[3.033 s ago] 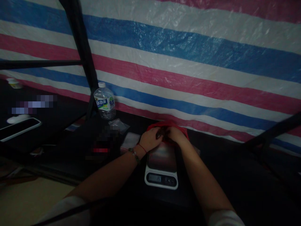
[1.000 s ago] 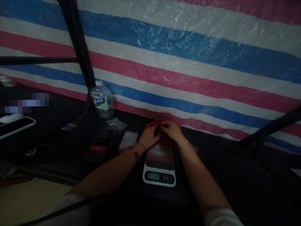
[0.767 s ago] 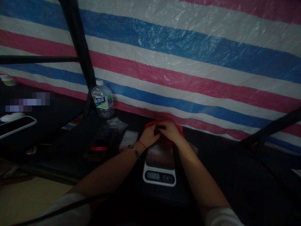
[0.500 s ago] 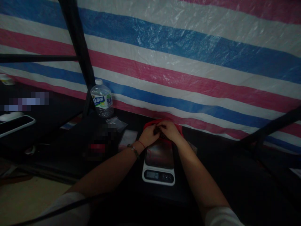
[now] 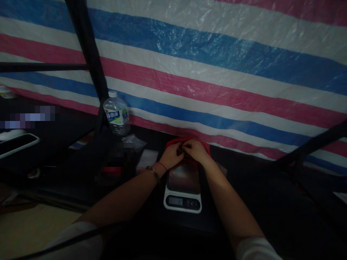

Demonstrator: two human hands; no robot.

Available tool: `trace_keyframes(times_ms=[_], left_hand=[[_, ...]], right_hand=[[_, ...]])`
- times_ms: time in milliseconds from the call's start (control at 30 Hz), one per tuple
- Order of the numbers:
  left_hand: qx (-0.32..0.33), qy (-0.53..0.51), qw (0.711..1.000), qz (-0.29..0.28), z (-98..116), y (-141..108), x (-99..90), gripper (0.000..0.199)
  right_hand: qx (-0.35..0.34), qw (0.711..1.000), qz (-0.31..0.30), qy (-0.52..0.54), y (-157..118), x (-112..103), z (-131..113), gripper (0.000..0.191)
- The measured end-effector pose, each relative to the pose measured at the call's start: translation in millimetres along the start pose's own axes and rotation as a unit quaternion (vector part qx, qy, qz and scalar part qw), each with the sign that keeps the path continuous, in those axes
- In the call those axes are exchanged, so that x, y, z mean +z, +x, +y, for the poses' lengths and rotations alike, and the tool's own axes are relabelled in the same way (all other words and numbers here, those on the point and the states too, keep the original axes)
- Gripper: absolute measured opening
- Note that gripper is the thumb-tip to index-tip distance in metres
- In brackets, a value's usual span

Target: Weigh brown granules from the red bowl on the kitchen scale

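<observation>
A white kitchen scale [image 5: 183, 202] with a dark reflective plate and a lit display lies in front of me. Behind it, partly over its far end, is an opened red bag [image 5: 177, 140] with small dark pieces [image 5: 187, 156] in it. My left hand [image 5: 171, 156] reaches into the bag from the left, its fingers closed round some dark pieces. From the right, my right hand [image 5: 195, 150] has its fingers pinched together over the bag, close to the left fingertips; what they hold is too small and dark to tell.
A clear plastic bottle [image 5: 117, 115], a small clear bag [image 5: 134, 142] and a pale packet [image 5: 148, 159] are left of the scale. A phone [image 5: 18, 145] lies far left. Dark metal bars [image 5: 88, 47] stand before a striped plastic sheet [image 5: 189, 79].
Both hands stay over the red bag, with only slight finger movement. The digits on the scale's display have changed.
</observation>
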State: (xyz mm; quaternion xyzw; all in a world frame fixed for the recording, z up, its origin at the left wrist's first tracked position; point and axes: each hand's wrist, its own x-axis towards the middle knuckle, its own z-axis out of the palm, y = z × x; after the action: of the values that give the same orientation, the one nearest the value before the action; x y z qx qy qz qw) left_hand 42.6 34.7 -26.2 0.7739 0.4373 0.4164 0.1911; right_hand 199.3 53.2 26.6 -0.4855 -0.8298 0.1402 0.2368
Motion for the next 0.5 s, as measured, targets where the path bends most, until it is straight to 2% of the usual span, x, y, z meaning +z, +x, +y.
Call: trace_keyframes(times_ms=[167, 333, 500], left_hand=[[-0.008, 0.002, 1.000, 0.019, -3.7, -0.8, 3.0, 0.044], [-0.004, 0.013, 1.000, 0.012, -5.8, -1.8, 6.7, 0.055], [0.007, 0.017, 1.000, -0.007, -7.1, -2.5, 8.4, 0.061]], right_hand=[[0.007, 0.999, 0.048, 0.021, -1.1, -1.3, 2.9, 0.018], [0.036, 0.995, 0.011, 0.087, 0.1, 8.7, 4.0, 0.017], [0.060, 0.989, 0.035, 0.131, 0.1, 14.1, 5.5, 0.014]])
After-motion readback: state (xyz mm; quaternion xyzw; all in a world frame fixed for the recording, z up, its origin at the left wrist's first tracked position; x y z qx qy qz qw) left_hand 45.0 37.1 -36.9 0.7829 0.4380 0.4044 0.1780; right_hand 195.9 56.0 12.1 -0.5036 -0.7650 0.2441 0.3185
